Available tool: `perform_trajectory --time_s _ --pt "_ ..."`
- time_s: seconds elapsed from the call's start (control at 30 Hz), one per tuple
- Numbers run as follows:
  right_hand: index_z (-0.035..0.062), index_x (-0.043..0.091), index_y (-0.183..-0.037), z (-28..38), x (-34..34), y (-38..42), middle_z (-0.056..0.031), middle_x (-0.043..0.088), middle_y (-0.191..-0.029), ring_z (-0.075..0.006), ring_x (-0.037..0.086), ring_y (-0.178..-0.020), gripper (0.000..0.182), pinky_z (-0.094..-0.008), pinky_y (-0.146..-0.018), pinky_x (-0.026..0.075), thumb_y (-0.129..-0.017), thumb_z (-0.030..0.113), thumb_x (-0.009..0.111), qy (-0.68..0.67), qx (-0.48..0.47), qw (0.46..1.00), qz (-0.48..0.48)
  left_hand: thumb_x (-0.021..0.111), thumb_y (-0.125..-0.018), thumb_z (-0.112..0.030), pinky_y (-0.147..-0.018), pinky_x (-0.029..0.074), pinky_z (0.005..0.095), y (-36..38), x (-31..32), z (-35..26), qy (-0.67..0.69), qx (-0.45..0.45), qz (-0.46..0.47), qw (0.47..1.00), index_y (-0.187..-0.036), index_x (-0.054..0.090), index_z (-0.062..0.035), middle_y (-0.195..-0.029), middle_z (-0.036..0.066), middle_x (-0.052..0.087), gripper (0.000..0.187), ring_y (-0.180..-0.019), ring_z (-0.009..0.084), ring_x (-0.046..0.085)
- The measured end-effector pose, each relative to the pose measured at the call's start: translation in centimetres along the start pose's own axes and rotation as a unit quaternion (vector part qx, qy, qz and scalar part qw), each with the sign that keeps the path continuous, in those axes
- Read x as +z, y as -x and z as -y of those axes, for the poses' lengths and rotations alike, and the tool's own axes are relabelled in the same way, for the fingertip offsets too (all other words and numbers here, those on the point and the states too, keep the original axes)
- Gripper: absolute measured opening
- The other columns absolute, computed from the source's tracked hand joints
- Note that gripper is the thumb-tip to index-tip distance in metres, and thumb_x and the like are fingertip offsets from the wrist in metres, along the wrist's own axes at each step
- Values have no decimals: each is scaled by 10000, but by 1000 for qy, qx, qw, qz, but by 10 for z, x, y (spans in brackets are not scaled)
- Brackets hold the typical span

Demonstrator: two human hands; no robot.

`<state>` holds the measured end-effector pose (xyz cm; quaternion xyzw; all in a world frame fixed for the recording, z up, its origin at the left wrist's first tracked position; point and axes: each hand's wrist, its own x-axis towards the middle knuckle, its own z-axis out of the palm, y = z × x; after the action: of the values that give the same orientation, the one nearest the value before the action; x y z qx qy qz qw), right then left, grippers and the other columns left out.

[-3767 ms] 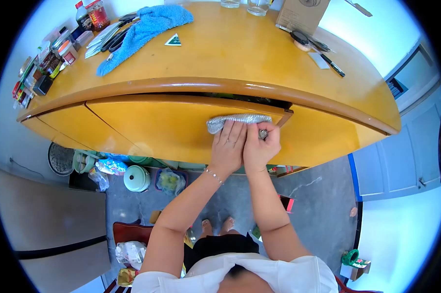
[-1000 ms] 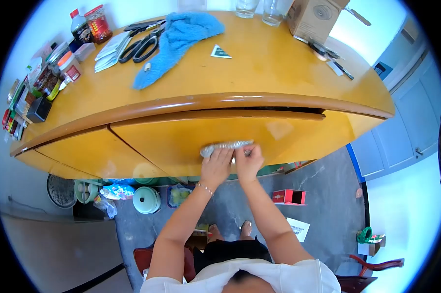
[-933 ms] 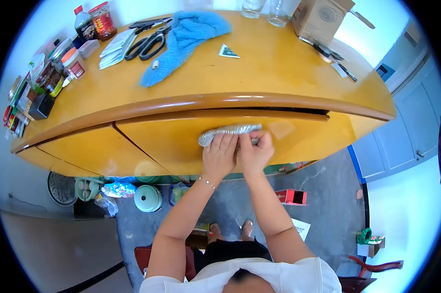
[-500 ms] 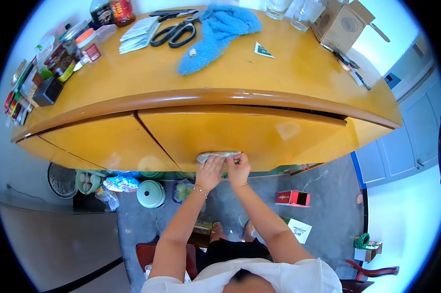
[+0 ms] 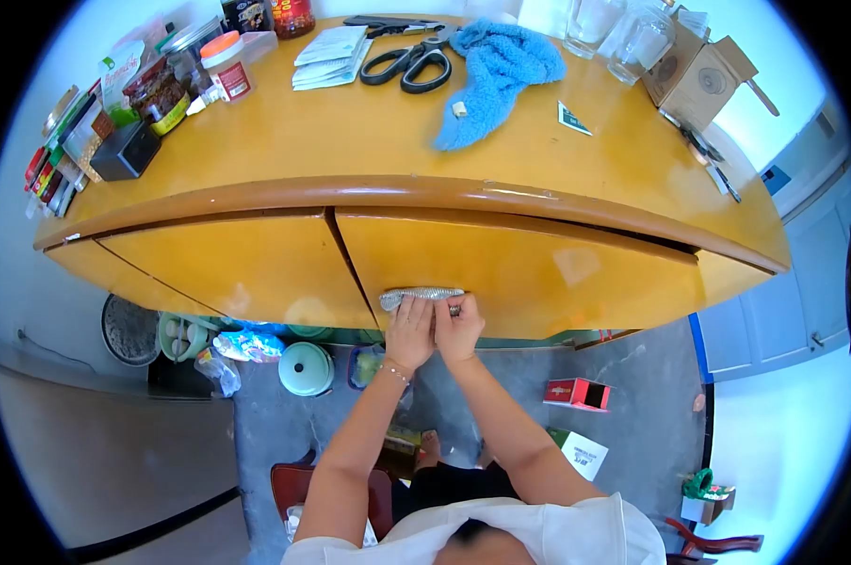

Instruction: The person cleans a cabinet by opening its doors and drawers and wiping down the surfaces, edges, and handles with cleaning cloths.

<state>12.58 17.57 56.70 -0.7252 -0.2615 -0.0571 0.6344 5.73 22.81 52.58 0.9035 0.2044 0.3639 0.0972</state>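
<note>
Two clear glasses [image 5: 621,38] at the far edge of the yellow table [image 5: 350,141], contents not discernible; beside them an open cardboard box [image 5: 703,75], inside hidden. At the far left, a jar with an orange lid [image 5: 226,64] holding something pale, a red jar [image 5: 291,13], a dark-capped bottle [image 5: 242,11], and a black box [image 5: 124,151] among packets. On the tabletop, black scissors [image 5: 408,64], a stack of papers [image 5: 331,58] and a blue cloth [image 5: 496,75]. Below, on the floor, a green lidded pot [image 5: 305,367] and plastic bags. Silvery scouring pad [image 5: 421,296] pressed flat against the lower part of the drawer front [image 5: 538,273], long axis running left to right along the bottom edge, ends pointing to either side. Left hand [image 5: 410,331] laid on the pad with fingers [image 5: 408,309] stretched upward and close together; right hand [image 5: 458,328] just beside it, touching it, fingers curled onto the pad's right end. Both hands pressing the pad rather than closing fully around it.
</note>
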Motion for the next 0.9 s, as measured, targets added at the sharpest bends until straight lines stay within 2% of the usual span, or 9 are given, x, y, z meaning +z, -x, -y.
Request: perform_trajectory --time_s 0.03,0.13,0.23,0.33,0.37,0.47,0.5,0.7,0.9 --pt "39 506 -678 4 1 -4 -84 546 -588 -112 508 -535 197 -251 -518 436 -698 104 691 -1 20 1000 12 538 -722 -159 -938 288 429 -6 -4 1 2 3 4 1000 -1084 523 -11 -1192 124 448 391 -1139 312 375" --pt "38 502 -674 57 0 -30 -52 534 -581 -90 481 -528 191 -239 -504 421 -708 88 683 -4 -63 997 -47 526 -731 -149 -939 290 432 -45 -39 -17 2 -9 -36 999 -1090 519 -5 -1205 126 434 387 -1149 313 366" --pt "35 497 -669 123 -5 -60 -27 528 -589 -74 459 -536 175 -224 -501 406 -717 57 664 -96 -64 991 -73 509 -739 -151 -939 294 434 -97 -79 -37 -6 34 -162 986 -1096 512 4 -1192 122 435 389 -1158 313 355" --pt "43 508 -664 102 -3 -53 -65 556 -586 -87 503 -519 188 -244 -492 429 -709 95 683 -64 -78 991 -91 501 -742 -159 -941 295 435 -83 -66 -34 11 14 -116 993 -1101 507 10 -1183 118 436 396 -1163 310 350" --pt "24 489 -667 79 -1 -42 -34 539 -631 -68 467 -599 177 -211 -543 410 -719 46 656 -61 -51 995 -67 502 -739 -159 -947 292 431 -66 -50 -29 5 20 -117 993 -1108 503 12 -1189 109 430 406 -1166 298 348" --pt "18 494 -657 38 5 -18 -68 553 -602 -72 489 -565 186 -229 -535 430 -723 63 662 -47 -21 997 -56 497 -742 -150 -949 291 428 -34 -30 -19 0 9 -62 998 -1110 504 9 -1204 100 424 401 -1180 286 340" --pt "13 496 -659 42 6 -20 -64 555 -612 -62 483 -593 174 -219 -545 426 -728 50 651 -117 4 992 -47 495 -743 -147 -951 291 427 -36 -34 -20 -3 13 -70 997 -1115 503 8 -1210 99 420 403 -1187 284 334" --pt "11 512 -663 119 -7 -55 -42 559 -615 -51 476 -595 149 -209 -533 421 -729 35 643 -118 -30 990 -70 488 -752 -135 -962 290 434 -98 -86 -40 -1 48 -139 989 -1128 505 7 -1264 91 378 402 -1222 276 298" --pt "17 487 -657 50 2 -27 -57 559 -636 -62 488 -613 172 -215 -563 426 -730 31 643 -112 -29 992 -44 492 -758 -143 -961 291 433 -47 -39 -24 15 29 -93 995 -1123 509 4 -1260 86 384 394 -1223 272 299"
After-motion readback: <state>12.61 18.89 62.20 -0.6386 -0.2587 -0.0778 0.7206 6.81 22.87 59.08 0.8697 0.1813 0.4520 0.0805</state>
